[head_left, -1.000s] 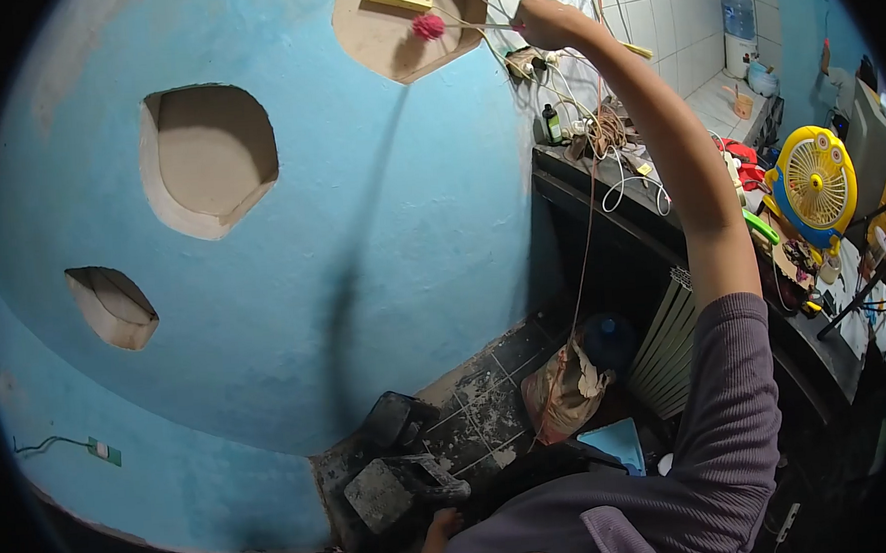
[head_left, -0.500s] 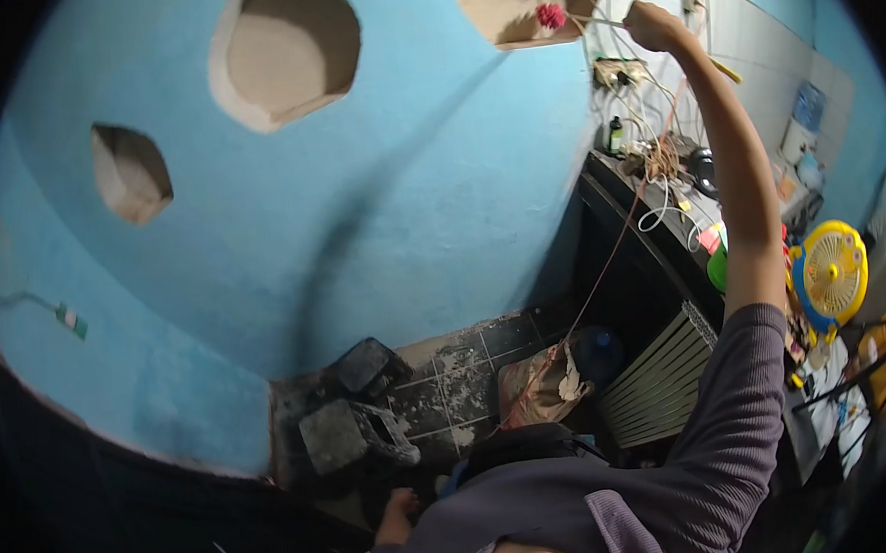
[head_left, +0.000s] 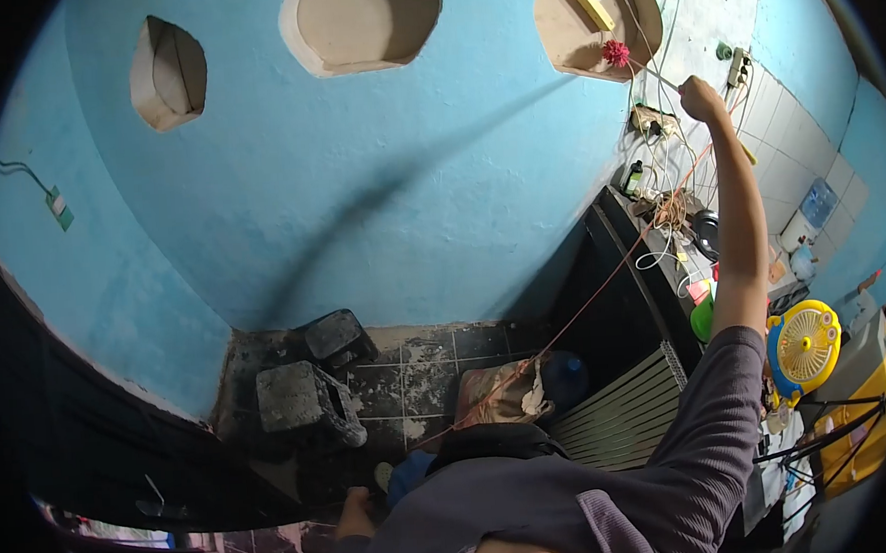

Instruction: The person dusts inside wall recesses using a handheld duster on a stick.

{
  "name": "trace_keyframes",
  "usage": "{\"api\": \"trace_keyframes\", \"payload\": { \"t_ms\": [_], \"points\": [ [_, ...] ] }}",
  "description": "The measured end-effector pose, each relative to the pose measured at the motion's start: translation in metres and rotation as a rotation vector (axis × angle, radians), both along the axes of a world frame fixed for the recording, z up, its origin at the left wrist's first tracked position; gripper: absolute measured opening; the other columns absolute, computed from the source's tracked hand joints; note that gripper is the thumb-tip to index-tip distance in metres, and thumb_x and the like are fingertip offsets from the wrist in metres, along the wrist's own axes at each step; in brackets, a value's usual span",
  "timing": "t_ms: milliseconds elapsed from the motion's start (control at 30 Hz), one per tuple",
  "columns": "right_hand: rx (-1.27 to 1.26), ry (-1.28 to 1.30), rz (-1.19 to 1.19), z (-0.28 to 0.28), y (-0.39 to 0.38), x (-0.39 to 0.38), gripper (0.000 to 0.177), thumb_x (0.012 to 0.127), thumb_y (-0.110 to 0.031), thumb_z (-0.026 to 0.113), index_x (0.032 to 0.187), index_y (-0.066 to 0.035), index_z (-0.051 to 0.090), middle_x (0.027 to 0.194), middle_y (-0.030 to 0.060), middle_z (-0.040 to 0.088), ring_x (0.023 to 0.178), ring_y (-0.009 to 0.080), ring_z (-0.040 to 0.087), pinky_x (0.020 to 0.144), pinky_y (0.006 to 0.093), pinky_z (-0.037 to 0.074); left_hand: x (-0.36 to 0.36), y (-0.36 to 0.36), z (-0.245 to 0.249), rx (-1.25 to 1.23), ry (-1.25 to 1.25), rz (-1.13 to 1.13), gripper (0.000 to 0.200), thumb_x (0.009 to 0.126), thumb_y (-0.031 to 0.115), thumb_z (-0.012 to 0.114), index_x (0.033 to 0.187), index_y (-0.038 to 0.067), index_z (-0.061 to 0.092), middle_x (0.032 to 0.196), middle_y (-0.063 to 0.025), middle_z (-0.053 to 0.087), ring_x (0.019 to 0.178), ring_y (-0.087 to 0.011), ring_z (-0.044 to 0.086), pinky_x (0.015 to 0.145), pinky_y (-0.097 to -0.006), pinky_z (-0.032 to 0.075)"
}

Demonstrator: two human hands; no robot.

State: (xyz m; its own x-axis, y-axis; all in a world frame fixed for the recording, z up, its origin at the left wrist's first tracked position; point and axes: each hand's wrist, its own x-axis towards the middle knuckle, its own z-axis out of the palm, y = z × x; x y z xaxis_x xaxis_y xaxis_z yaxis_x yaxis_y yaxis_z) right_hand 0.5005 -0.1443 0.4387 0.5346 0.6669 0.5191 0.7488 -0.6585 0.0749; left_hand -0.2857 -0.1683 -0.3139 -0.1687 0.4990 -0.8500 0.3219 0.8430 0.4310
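My right hand (head_left: 702,100) is raised at the end of a stretched arm, its fingers wrapped round a thin-stemmed duster. The fluffy red head of the duster (head_left: 616,54) overlaps the lower edge of the right wall niche (head_left: 563,45). A yellow handle end pokes out behind my forearm. In that niche a yellow bar-shaped thing (head_left: 591,5) leans with cords beside it. Low at my side, my left hand (head_left: 355,498) hangs with its fingers curled in, nothing showing in it.
Two more niches, a middle one (head_left: 362,25) and a left one (head_left: 168,76), sit in the blue wall. Tangled cords (head_left: 672,209) lie on a cluttered counter by a yellow fan (head_left: 805,348). Dark stools (head_left: 304,399) and a bag (head_left: 499,392) stand on the floor.
The view has swung so the wall niches and fan shift in the frame. My right hand still grips the duster, its red head staying by the right niche's lower edge.
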Motion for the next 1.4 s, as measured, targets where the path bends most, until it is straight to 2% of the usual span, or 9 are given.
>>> {"api": "trace_keyframes", "payload": {
  "t_ms": [167,267,800,867,967,1000,1133,1300,1400],
  "points": [
    [0.025,-0.142,-0.067,-0.037,0.021,0.020,0.025,0.075,-0.016,0.047,0.093,-0.002,0.058,0.083,0.0198,0.061,0.077,0.0311,0.060,0.066,0.0416,0.046,-0.036,-0.024,-0.052,0.019,-0.020,0.114,0.037,0.079,0.026,0.052,0.105,0.001,0.049,0.092,-0.0133,0.055,0.080,-0.0278,0.056,0.068,-0.0429,0.045],
    [0.036,0.359,0.157,-0.018,0.025,0.018,0.019,0.081,-0.018,0.050,0.088,-0.004,0.062,0.042,0.0000,0.039,0.029,0.0092,0.032,0.029,0.0265,0.025,-0.049,-0.020,-0.073,0.043,-0.027,0.171,0.039,0.078,0.028,0.053,0.105,0.000,0.049,0.091,-0.0139,0.055,0.081,-0.0285,0.056,0.068,-0.0437,0.045],
    [0.026,0.208,-0.082,0.000,0.053,0.035,0.015,0.075,-0.008,0.050,0.077,0.000,0.062,0.057,0.0164,0.057,0.037,0.0194,0.050,0.035,0.0331,0.038,-0.066,-0.061,-0.082,-0.130,0.071,0.142,0.030,0.072,0.010,0.052,0.100,0.001,0.058,0.098,-0.0169,0.059,0.089,-0.0304,0.059,0.075,-0.0395,0.046],
    [0.086,-0.154,-0.011,-0.026,0.053,0.039,0.015,0.067,-0.007,0.053,0.063,0.006,0.059,0.061,0.0204,0.059,0.054,0.0278,0.059,0.048,0.0360,0.044,-0.072,-0.065,-0.069,0.374,0.540,-1.380,0.028,0.068,0.014,0.058,0.094,0.003,0.062,0.096,-0.0163,0.061,0.089,-0.0282,0.059,0.078,-0.0388,0.046],
    [-0.324,-0.331,0.193,-0.026,0.075,0.095,0.017,0.069,-0.008,0.054,0.062,0.007,0.058,0.052,0.0155,0.055,0.044,0.0242,0.054,0.041,0.0350,0.042,-0.063,-0.054,-0.048,0.181,0.555,-1.490,0.029,0.065,0.016,0.061,0.092,0.006,0.064,0.098,-0.0133,0.060,0.092,-0.0274,0.059,0.079,-0.0378,0.046],
    [0.038,0.312,0.081,-0.002,0.060,0.015,0.013,0.071,-0.007,0.052,0.070,0.005,0.059,0.060,0.0210,0.057,0.047,0.0249,0.056,0.042,0.0357,0.043,-0.065,-0.065,-0.086,0.185,0.553,-1.483,0.029,0.065,0.016,0.061,0.092,0.006,0.064,0.098,-0.0133,0.060,0.092,-0.0274,0.059,0.079,-0.0378,0.046],
    [0.258,0.394,0.055,0.032,0.045,-0.019,0.024,0.076,-0.012,0.052,0.057,0.002,0.053,0.046,0.0090,0.048,0.037,0.0145,0.049,0.031,0.0317,0.033,-0.078,-0.070,-0.127,0.112,0.519,-1.332,0.030,0.065,0.019,0.061,0.092,0.007,0.064,0.097,-0.0134,0.061,0.092,-0.0277,0.058,0.080,-0.0374,0.046],
    [0.096,0.092,-0.047,0.003,0.053,0.002,0.020,0.072,-0.006,0.049,0.085,0.007,0.056,0.089,0.0299,0.056,0.090,0.0381,0.056,0.072,0.0410,0.046,-0.071,-0.063,-0.120,0.147,0.570,-1.297,0.030,0.066,0.019,0.061,0.093,0.007,0.064,0.097,-0.0138,0.060,0.092,-0.0276,0.058,0.080,-0.0374,0.045],
    [0.192,0.000,0.147,-0.029,0.085,0.048,0.019,0.064,-0.008,0.057,0.065,0.011,0.055,0.053,0.0243,0.053,0.050,0.0288,0.057,0.049,0.0387,0.046,-0.067,-0.077,-0.118,0.159,0.578,-1.296,0.030,0.066,0.019,0.060,0.093,0.006,0.064,0.098,-0.0140,0.060,0.093,-0.0275,0.058,0.080,-0.0374,0.045]
  ]
}}
